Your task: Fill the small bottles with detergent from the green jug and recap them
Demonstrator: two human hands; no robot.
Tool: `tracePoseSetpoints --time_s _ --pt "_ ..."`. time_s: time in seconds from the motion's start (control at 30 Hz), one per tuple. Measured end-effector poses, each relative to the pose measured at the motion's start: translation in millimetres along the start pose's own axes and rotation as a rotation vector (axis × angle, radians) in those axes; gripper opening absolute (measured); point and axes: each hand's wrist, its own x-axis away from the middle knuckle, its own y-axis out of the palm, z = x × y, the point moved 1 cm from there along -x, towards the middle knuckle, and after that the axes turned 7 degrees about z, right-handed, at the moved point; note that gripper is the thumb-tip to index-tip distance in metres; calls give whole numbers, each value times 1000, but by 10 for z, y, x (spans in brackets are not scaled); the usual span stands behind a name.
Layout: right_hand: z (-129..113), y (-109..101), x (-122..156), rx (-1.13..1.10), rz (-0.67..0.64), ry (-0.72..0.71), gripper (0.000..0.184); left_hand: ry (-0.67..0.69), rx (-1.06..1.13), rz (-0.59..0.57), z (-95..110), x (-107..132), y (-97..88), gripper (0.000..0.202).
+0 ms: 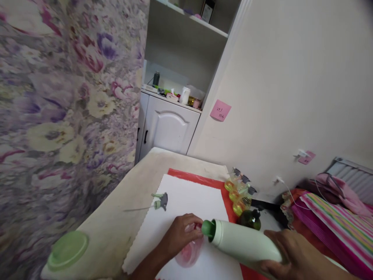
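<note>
My right hand (294, 251) is wrapped round a pale green bottle (244, 243), held tilted almost flat with its green spout (208, 228) pointing left. My left hand (182, 233) grips a small clear pink bottle (189, 252) that stands on a white cloth (186, 202). The green spout sits right at the pink bottle's mouth, beside my left fingers. A grey and green spray-pump head (161, 201) with its long thin tube lies loose on the cloth's left edge.
Several small yellow spray bottles (237, 192) and a dark green one (250, 219) lie by the wall on a red mat (198, 179). A green lid (67, 249) sits at lower left. Floral curtain at left, white cabinet behind, striped cloth at right.
</note>
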Motion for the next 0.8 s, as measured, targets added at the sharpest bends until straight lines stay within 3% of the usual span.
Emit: tracePoseSetpoints --time_s 0.8 --pt "-32 -86 -44 47 -17 -31 23 19 -15 -20 58 -5 16 18"
